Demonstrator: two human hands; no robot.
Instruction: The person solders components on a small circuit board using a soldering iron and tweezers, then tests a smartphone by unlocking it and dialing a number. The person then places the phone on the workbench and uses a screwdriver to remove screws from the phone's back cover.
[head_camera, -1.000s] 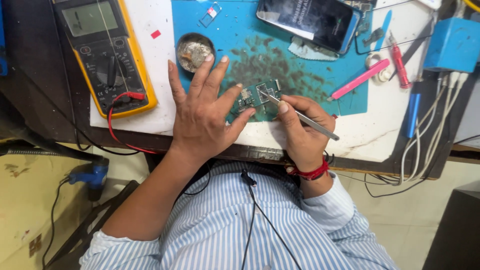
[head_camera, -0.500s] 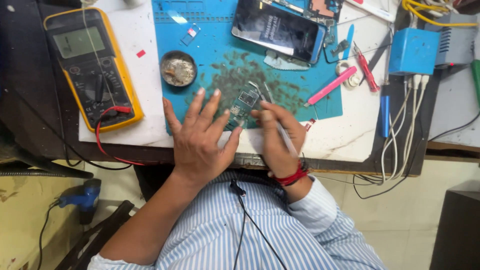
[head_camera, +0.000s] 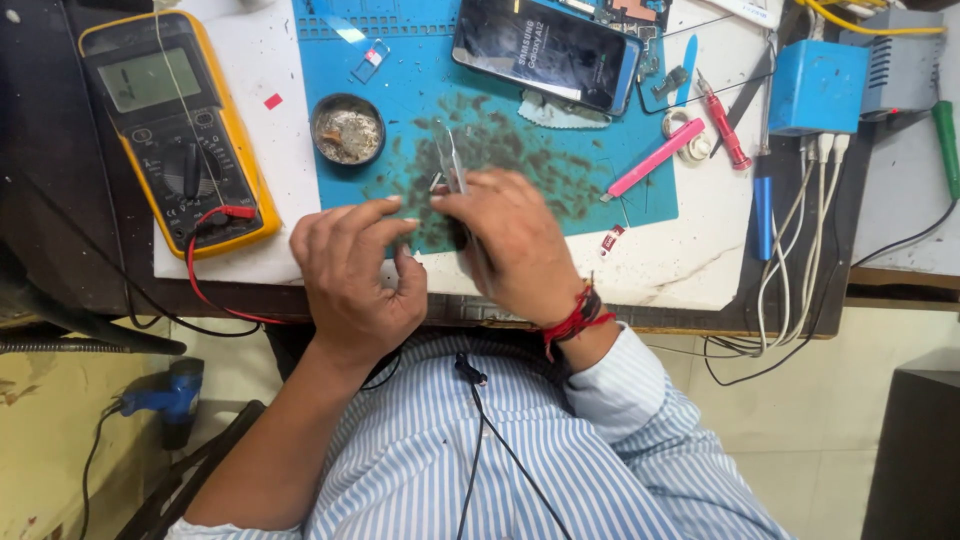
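The right hand (head_camera: 515, 245) is closed around a pair of metal tweezers (head_camera: 455, 165), tips pointing away from the person over the stained blue work mat (head_camera: 420, 60), near its front edge. The left hand (head_camera: 350, 265) sits just beside it at the table's front edge, fingers curled loosely, index finger stretched toward the tweezers; whether it pinches anything cannot be told. A round tin (head_camera: 347, 128) stands on the mat's left side, a yellow multimeter (head_camera: 170, 125) near the table's left edge, and a dark phone (head_camera: 545, 48) lies at the mat's far edge.
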